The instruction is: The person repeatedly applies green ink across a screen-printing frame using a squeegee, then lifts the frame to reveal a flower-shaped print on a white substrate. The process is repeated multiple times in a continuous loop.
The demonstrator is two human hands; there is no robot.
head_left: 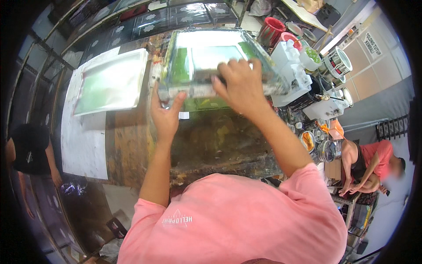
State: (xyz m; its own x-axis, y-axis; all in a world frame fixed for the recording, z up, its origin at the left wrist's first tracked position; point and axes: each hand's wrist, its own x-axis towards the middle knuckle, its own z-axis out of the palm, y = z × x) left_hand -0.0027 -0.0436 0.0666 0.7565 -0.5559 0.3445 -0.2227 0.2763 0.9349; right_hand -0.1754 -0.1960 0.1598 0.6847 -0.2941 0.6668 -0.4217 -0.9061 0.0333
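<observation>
A screen printing frame (pixel 259 42) with a green-edged mesh stands over the worktable in front of me. My left hand (pixel 166 112) grips its near left corner, thumb and fingers on either side of the rim. My right hand (pixel 241 83) is closed over a squeegee (pixel 206 75), a dark bar lying across the near part of the mesh. Motion blurs the squeegee and my fingertips, and my hand hides part of it. Under the frame's near edge a strip of green sheet (pixel 202 104) shows.
Left of the frame, translucent plastic sheets (pixel 112 83) lie on white paper (pixel 83 145). Paint cans (pixel 338 61), white jugs (pixel 290 66) and open jars (pixel 325 152) crowd the right side. One person (pixel 369 165) sits at the right; another (pixel 30 149) stands at the left.
</observation>
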